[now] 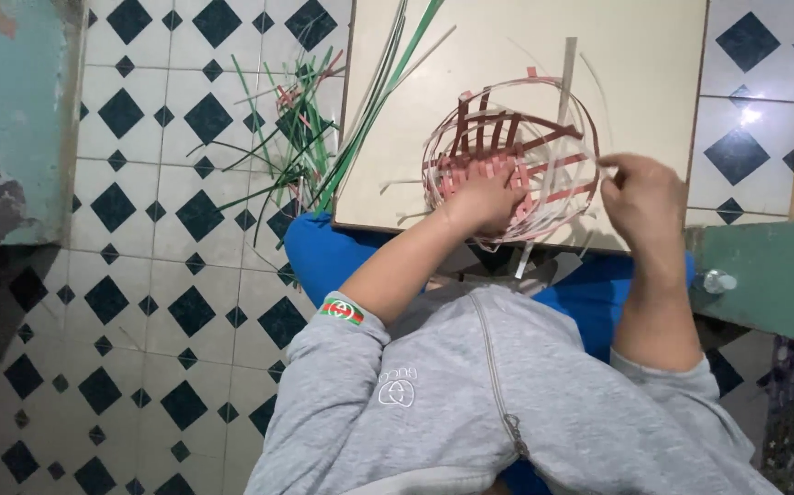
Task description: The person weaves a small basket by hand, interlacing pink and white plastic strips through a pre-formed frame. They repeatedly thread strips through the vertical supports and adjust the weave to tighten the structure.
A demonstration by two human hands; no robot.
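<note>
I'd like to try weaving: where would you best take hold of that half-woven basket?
Probably at the rim of the half-woven basket, from the near side: the left hand presses inside it, the right hand pinches a strip at its edge.

Brightness: even and fairly bright over the pale tabletop [635, 55]; dimmer toward the lower left floor [140, 302].
Glare: one small white hotspot on a glossy floor tile at upper right.
Shadows: soft and faint beneath the woven basket [511, 156] and forearms.
Blur: slight softness on the right hand [640, 197].
Distortion: wide-angle bending of tile lines at the edges.
</note>
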